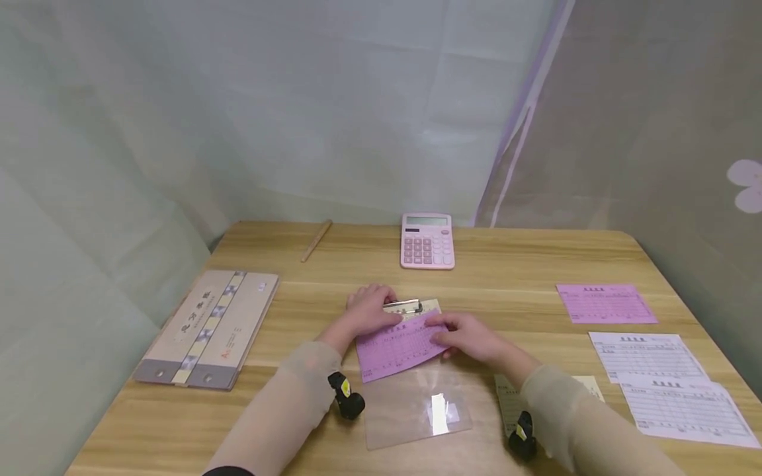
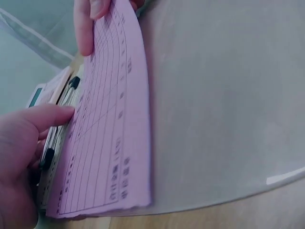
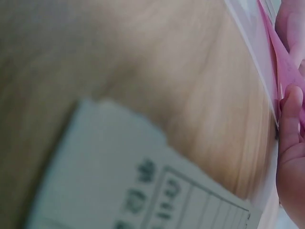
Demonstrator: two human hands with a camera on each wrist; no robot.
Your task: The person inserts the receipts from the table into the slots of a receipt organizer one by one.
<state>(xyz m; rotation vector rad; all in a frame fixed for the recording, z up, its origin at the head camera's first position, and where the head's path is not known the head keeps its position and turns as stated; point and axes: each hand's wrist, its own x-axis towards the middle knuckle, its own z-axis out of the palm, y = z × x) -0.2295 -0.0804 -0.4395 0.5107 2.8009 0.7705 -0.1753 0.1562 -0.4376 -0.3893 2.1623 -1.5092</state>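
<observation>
A clear clipboard point(image 1: 411, 413) lies on the table with its metal clip point(image 1: 405, 305) at the far end. A cream paper slip point(image 1: 432, 307) shows under the clip. My left hand point(image 1: 372, 309) grips the clip end, its thumb point(image 2: 55, 116) over the top edge of a pink form slip point(image 2: 107, 129). That slip lies aslant over the board, its near edge bowed upward. My right hand point(image 1: 467, 336) pinches the slip's right edge between thumb point(image 3: 291, 102) and fingers.
Right of the board are a cream slip point(image 1: 509, 403), partly under my right forearm, another pink slip point(image 1: 606, 304) and two white slips point(image 1: 645, 356) point(image 1: 684, 406). A pink calculator point(image 1: 426, 241) and a brown stick-like pen point(image 1: 316, 240) lie at the back. Leftward is a bound folder point(image 1: 208, 327).
</observation>
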